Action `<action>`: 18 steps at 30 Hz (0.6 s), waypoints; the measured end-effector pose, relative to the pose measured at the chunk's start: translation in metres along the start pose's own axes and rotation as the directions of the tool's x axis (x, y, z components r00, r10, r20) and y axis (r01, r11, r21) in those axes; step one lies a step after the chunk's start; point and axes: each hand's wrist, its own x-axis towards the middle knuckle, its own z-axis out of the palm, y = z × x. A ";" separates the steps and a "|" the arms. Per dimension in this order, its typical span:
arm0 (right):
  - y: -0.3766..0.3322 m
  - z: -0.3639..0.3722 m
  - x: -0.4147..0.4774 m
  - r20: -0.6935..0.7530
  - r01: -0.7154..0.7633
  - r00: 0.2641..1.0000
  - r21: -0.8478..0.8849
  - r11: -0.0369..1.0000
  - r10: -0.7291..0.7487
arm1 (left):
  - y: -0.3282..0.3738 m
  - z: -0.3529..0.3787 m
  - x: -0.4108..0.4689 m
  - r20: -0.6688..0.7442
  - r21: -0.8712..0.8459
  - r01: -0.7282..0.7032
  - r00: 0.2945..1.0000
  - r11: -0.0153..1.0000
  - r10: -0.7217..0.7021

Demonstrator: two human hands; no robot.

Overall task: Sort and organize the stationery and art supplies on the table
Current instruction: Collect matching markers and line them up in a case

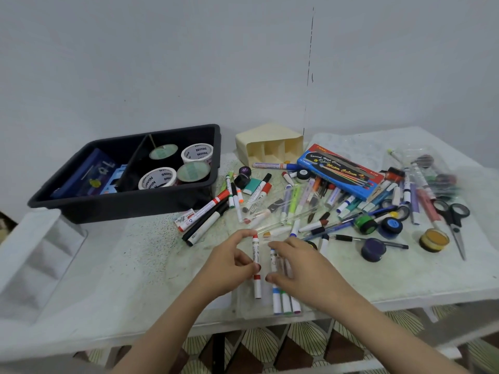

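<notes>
Two white tape rolls (197,153) (157,178) in the black tray (127,203) each carry the brand "Ninso", printed repeatedly and facing away from the camera. The blue-and-red paint box (340,170) reads "Special High Class", "Water Color" and "12 COLOURS". Marker labels are illegible.

Table (121,265): white top, green-speckled.
Far left: black tray (121,203), two compartments.
Rear centre: cream organiser (270,136), tipped on side, openings toward near edge.
Just right of it: blue watercolour box (340,171), lying flat, near end resting on pens.
Centre to right: marker heap (297,206), loose, pieces crossing and overlapping.
Beside tray: black markers (208,222), diagonal.
Far right: scissors (453,214), blades toward near edge.
Near side of heap: yellow paint pot (434,240), purple paint pot (373,249), apart.
Front edge: clear case (243,306) with capped markers (286,303) side by side inside.
</notes>
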 end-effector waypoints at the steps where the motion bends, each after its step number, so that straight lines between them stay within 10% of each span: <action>1: 0.000 0.001 -0.002 0.031 0.017 0.999 -0.041 0.999 -0.016 | -0.001 0.001 0.000 -0.008 0.006 -0.002 1.000 1.000 0.002; 18: 0.007 -0.007 -0.006 0.197 0.090 0.979 -0.219 0.972 -0.046 | -0.006 0.003 0.004 -0.035 0.021 0.012 0.999 1.000 -0.011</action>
